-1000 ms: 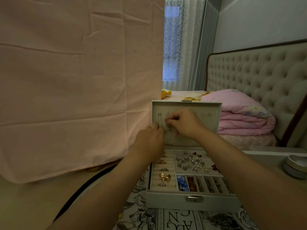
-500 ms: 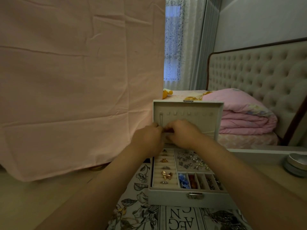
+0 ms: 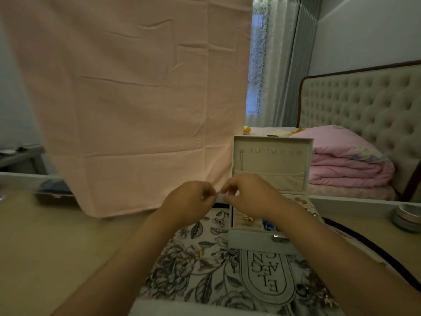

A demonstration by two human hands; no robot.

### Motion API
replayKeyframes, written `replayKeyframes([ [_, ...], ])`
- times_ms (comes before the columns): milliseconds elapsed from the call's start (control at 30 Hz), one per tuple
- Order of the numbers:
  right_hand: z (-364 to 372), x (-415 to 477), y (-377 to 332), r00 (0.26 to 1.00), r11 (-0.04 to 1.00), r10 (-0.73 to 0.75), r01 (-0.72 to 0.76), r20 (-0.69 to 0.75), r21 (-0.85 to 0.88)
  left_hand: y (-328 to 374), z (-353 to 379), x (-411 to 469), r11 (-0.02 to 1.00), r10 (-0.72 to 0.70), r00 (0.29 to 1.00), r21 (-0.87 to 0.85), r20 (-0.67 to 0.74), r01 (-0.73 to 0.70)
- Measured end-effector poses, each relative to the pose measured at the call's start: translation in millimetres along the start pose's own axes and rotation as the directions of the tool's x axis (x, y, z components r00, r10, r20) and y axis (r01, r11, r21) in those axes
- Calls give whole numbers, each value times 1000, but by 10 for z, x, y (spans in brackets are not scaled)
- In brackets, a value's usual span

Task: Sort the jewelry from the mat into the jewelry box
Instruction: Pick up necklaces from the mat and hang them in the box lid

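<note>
L hand [image 3: 190, 202] + R hand [image 3: 249, 197]: small-piece handling.
Fingers [image 3: 229, 189] pinch tiny item [image 3: 220, 195] (blurred); hold firm, close to jewelry box [image 3: 250, 241] behind fingers.

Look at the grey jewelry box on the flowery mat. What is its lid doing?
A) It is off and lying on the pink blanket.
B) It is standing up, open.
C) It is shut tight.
B: the pale grey velvet jewelry box has its lid standing upright behind the trays, so the row of small hooks inside it shows.
</note>
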State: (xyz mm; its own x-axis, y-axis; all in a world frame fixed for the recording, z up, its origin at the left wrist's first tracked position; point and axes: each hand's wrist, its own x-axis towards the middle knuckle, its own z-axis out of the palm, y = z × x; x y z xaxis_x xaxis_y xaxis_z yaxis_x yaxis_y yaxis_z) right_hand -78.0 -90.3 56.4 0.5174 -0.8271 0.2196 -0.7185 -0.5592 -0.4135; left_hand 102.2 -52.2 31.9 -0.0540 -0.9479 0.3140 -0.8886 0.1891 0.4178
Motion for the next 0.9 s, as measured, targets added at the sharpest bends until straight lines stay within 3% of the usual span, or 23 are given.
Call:
replayKeyframes([
  [133, 384, -278, -355, 988, 995, -73, 62, 134, 83, -290, -35, -502, 998, -66, 994, 21, 87, 64],
  [267, 807, -406, -457, 964, 995, -94, 97, 250, 0, -479, 77, -833, 994, -67, 993, 91, 99, 58],
  [400, 1015, -411, -407, 971, 988, -45, 78, 236, -132, -563, 253, -981, 995, -84, 991, 68, 102, 77],
  [567, 1125, -429, -317, 975, 968, -85, 129, 206, -214, -594, 300, -991, 996, -68, 992, 65, 103, 62],
  [800, 1106, -377, -312, 986, 990, -37, 57, 160, -128, -738, 270, -995, 994, -105, 991, 45, 81, 102],
  [900, 1097, -398, -294, 998, 999, -41, 39, 47, 30, -650, 268, -972, 998, -69, 997, -12, 25, 69],
])
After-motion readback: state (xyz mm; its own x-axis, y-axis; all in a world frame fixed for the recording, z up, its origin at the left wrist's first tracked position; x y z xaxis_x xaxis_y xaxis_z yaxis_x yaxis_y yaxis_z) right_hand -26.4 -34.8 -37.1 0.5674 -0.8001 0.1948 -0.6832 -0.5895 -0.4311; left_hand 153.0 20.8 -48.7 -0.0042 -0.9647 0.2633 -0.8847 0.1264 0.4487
